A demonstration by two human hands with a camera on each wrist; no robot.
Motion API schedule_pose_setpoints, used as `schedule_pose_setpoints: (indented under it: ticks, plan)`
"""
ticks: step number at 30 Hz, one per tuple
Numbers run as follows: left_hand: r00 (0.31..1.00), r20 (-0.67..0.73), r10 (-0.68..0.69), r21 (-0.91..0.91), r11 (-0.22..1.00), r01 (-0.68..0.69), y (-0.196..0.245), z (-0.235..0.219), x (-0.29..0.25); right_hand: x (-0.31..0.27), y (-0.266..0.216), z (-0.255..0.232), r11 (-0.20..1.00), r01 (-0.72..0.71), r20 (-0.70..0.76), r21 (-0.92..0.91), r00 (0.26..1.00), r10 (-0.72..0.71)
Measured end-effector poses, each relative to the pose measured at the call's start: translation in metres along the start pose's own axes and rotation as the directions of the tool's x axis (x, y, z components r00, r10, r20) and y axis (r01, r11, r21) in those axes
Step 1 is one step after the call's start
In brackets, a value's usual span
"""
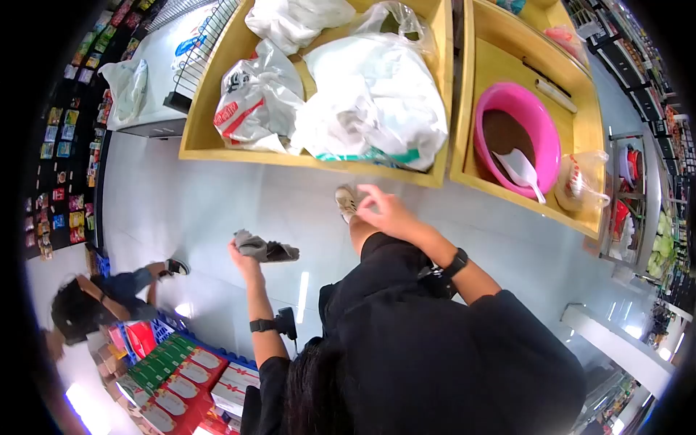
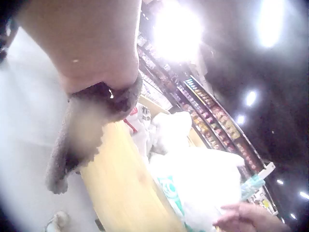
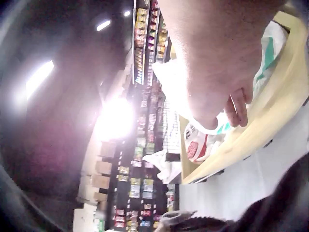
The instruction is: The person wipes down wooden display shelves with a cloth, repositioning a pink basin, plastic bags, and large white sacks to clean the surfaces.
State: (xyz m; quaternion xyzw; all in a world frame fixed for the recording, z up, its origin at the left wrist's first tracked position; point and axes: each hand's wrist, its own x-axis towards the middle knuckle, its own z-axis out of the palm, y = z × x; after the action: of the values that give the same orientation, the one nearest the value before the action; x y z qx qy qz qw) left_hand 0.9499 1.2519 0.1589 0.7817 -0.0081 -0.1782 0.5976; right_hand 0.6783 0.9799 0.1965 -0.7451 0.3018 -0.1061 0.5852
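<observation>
A crumpled dark grey cloth (image 1: 267, 248) hangs from the left hand (image 1: 245, 262), whose fingers grip one end of it over the floor. In the left wrist view the cloth (image 2: 72, 145) droops below that hand (image 2: 101, 53). The right hand (image 1: 388, 216) holds nothing; it is just in front of the wooden bin's edge, fingers partly bent and apart. White plastic bags (image 1: 373, 101) fill the wooden bin (image 1: 312, 165). At the lower edge of the right wrist view, part of the grey cloth (image 3: 176, 220) shows.
A second wooden bin (image 1: 529, 206) holds a pink tub (image 1: 552, 138) with brown contents and a white scoop (image 1: 518, 168). Stacked red and green boxes (image 1: 181, 384) stand at lower left, near another person (image 1: 123, 293). A wire rack (image 1: 206, 51) adjoins the bin.
</observation>
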Motion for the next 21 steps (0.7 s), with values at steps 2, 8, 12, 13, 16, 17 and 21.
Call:
schedule_pose_setpoints:
  ticks: [2, 8, 12, 13, 16, 17, 21]
  plan:
    - [0.998, -0.002, -0.07, 0.029, 0.997, 0.07, -0.001, -0.02, 0.057, 0.019, 0.01, -0.009, 0.999, -0.037, -0.05, 0.028, 0.998, 0.039]
    - [0.966, 0.125, -0.227, 0.122, 0.97, 0.212, 0.055, -0.04, 0.172, 0.066, -0.025, -0.018, 0.942, -0.266, -0.23, -0.205, 0.949, 0.218]
    - [0.974, 0.146, -0.171, 0.028, 0.985, 0.168, 0.075, -0.029, 0.25, 0.077, -0.015, -0.006, 0.995, -0.093, -0.342, -0.041, 0.937, 0.073]
    - [0.976, 0.138, -0.168, 0.007, 0.986, 0.168, 0.08, -0.026, 0.269, 0.077, -0.014, -0.002, 0.993, -0.116, -0.365, -0.033, 0.926, 0.096]
    - [0.976, 0.174, -0.129, 0.054, 0.991, 0.121, 0.086, -0.013, 0.321, 0.074, -0.012, 0.006, 0.964, -0.192, -0.553, 0.182, 0.791, 0.262]
    - [0.97, 0.204, -0.132, 0.064, 0.99, 0.122, 0.085, -0.006, 0.339, 0.072, -0.012, 0.008, 0.961, -0.203, -0.574, 0.188, 0.771, 0.275]
    - [0.948, 0.317, 0.034, 0.454, 0.872, -0.183, 0.037, 0.008, 0.419, 0.081, -0.05, 0.01, 0.657, -0.17, -0.471, 0.734, 0.569, 0.674]
